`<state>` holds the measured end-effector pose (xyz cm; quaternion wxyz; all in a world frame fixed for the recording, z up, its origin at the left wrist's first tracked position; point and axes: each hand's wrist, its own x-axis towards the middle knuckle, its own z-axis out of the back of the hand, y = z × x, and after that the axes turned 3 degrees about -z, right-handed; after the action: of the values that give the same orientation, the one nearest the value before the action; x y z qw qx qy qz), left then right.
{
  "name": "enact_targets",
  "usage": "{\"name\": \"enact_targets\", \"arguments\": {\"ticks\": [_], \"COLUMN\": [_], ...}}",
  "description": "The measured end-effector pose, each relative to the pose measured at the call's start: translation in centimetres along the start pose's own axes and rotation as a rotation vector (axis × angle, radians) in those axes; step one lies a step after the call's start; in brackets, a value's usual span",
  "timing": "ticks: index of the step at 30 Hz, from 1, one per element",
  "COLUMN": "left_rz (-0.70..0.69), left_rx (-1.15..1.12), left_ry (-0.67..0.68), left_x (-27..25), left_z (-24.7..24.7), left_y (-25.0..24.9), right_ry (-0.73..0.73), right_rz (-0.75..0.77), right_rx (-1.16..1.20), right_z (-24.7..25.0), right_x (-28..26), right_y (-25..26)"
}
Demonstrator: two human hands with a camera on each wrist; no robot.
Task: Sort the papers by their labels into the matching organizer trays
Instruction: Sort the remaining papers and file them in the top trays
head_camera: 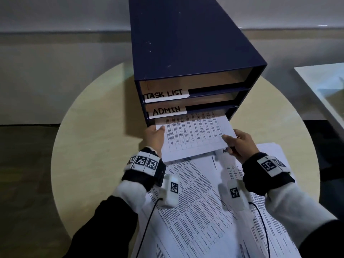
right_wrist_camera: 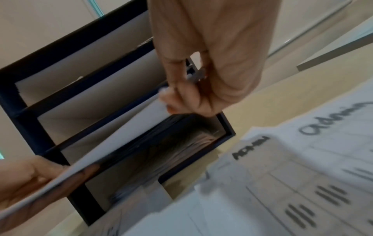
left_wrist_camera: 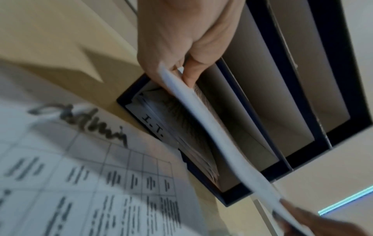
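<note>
Nearest, loose papers (head_camera: 214, 211) cover the tabletop (head_camera: 96, 146) at 6 o'clock; beyond, the left hand (head_camera: 155, 138) and right hand (head_camera: 240, 144) each grip a side edge of a light, floppy sheet (head_camera: 193, 135), its 12 o'clock end entering the organizer (head_camera: 186, 53)'s bottom tray, likely to buckle unless kept taut.

Both hands (head_camera: 155, 137) (head_camera: 240, 144) extended forward, fingers pinched.
</note>
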<state>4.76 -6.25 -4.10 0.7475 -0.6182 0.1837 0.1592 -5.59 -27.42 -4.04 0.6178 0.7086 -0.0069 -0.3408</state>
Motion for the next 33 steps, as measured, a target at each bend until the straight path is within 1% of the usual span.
{"name": "enact_targets", "arguments": {"ticks": [2, 4, 5, 9, 11, 14, 15, 17, 19, 21, 24, 26, 30, 33], "left_rz": [0.028, 0.081, 0.086, 0.057, 0.042, 0.001, -0.011, -0.033, -0.039, -0.053, -0.082, -0.076, -0.047, -0.056], "left_rx": [-0.029, -0.059, -0.074, -0.203, -0.208, -0.209, -0.200, -0.162, -0.131, -0.050, 0.113, 0.168, 0.264, 0.301], "left_ry": [0.028, 0.067, 0.077, 0.128, 0.139, 0.165, 0.171, 0.173, 0.158, 0.155, 0.167, 0.170, 0.202, 0.206], "left_x": [0.2, -0.3, -1.0, -2.2, -2.6, -2.8, -2.6, -2.2, -1.6, -1.0, 0.0, 0.7, 1.3, 1.1], "left_z": [0.0, 0.1, 0.3, 0.5, 0.5, 0.3, 0.2, 0.1, -0.2, -0.5, -0.8, -0.7, -0.9, -0.9], "left_y": [1.0, 1.6, 1.5, 1.8, 1.5, 1.0, 0.8, 0.0, -0.7, -1.4, -2.0, -2.3, -2.7, -3.0], "right_ry": [-0.025, -0.059, -0.070, -0.070, -0.064, -0.096, -0.100, -0.121, -0.141, -0.160, -0.152, -0.144, -0.102, -0.071], "right_rz": [-0.009, -0.004, -0.002, -0.015, -0.028, -0.046, -0.028, -0.023, -0.008, -0.010, -0.032, -0.045, -0.045, -0.046], "right_rx": [0.058, 0.095, 0.108, 0.218, 0.288, 0.424, 0.419, 0.323, 0.291, 0.276, 0.247, 0.248, 0.152, 0.093], "right_z": [-0.2, -0.5, -0.9, -2.8, -4.1, -5.6, -6.0, -6.5, -6.5, -6.4, -6.2, -6.2, -6.5, -6.5], "right_x": [-0.1, 0.4, 0.9, 2.5, 2.9, 3.7, 4.2, 4.7, 5.4, 5.7, 5.7, 5.7, 5.3, 5.4], "right_y": [-0.2, 0.1, 0.3, 1.6, 2.6, 3.3, 3.5, 3.8, 3.9, 3.7, 3.5, 3.1, 2.9, 3.2]}}
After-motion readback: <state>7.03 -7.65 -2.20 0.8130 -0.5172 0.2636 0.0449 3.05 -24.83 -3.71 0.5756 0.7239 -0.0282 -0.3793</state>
